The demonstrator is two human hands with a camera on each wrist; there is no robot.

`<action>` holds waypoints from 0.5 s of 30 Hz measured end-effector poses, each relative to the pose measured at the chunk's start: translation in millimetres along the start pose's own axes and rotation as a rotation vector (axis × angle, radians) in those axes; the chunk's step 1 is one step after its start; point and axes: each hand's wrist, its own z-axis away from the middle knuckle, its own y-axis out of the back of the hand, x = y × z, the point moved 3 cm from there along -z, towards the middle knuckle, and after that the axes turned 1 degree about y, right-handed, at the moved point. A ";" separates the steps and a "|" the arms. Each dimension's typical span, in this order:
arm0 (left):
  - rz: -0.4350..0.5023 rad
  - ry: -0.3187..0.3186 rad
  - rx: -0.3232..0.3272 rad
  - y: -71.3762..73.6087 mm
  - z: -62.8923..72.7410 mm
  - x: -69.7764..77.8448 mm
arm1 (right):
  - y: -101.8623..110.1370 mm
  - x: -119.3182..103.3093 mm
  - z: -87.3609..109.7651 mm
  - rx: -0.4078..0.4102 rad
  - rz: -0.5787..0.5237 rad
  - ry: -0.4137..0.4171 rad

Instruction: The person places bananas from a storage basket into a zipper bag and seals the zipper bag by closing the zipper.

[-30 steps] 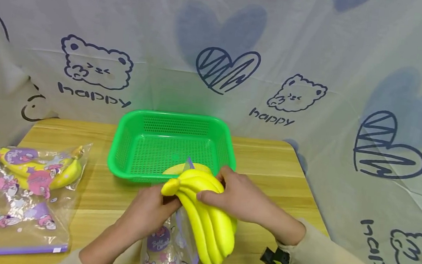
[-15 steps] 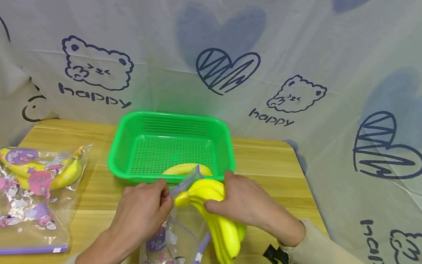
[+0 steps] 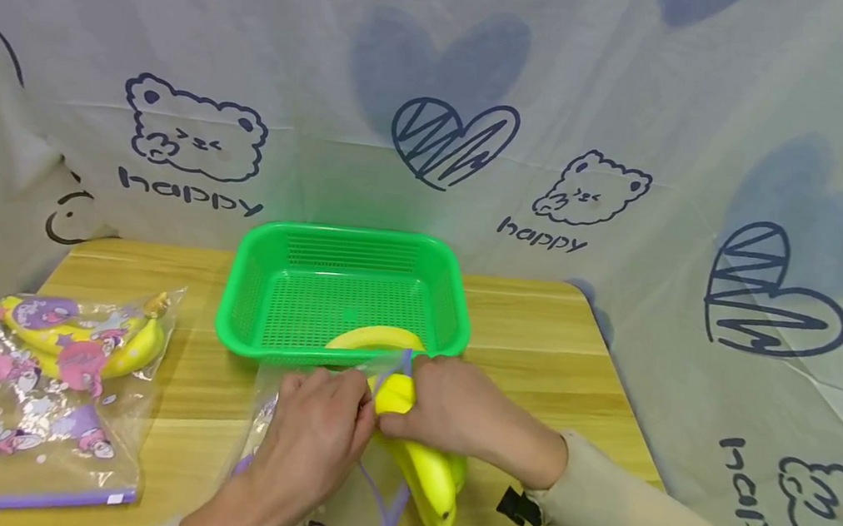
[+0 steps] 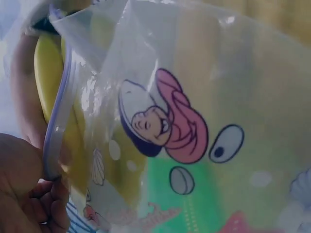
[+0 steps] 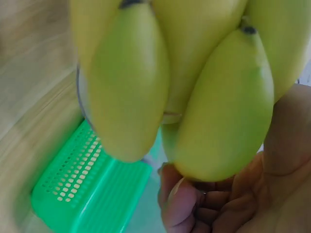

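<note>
My right hand point(image 3: 465, 409) grips a bunch of yellow bananas point(image 3: 428, 485) near its stem end, with the tips hanging toward me. In the right wrist view, fingers curl under the greenish-yellow bananas point(image 5: 223, 107). My left hand point(image 3: 319, 438) pinches the mouth edge of a clear printed zip bag point(image 3: 336, 506) with a purple zip strip. The bunch's stem end is at the bag's opening, partly hidden by both hands. From the left wrist, the bag's film point(image 4: 233, 87) spreads wide, with cartoon prints on it and yellow bananas point(image 4: 47, 73) behind the zip edge.
Just beyond the hands stands a green perforated basket point(image 3: 237, 305) with a banana point(image 3: 377, 337) inside by its near wall. At the left of the wooden table point(image 3: 551, 333) lies another printed zip bag point(image 3: 54, 423) with bananas in it. A patterned curtain point(image 3: 319, 62) hangs behind.
The bunch's stem end has come down and left to the bag's mouth, the right hand moving with it. The left hand has shifted right along the bag's edge, and the bag has spread out leftward.
</note>
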 end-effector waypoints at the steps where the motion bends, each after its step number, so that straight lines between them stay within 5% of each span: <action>1: 0.007 0.008 -0.007 -0.4 1.4 1.4 | 0.0 2.5 -2.7 0.000 -0.025 -0.017; 12: 0.137 0.186 -0.237 -4.7 13.8 15.0 | 4.0 29.6 -23.7 0.082 -0.261 -0.190; 15: 0.130 0.197 -0.230 -3.5 11.5 12.3 | 1.6 27.7 -21.9 0.082 -0.278 -0.159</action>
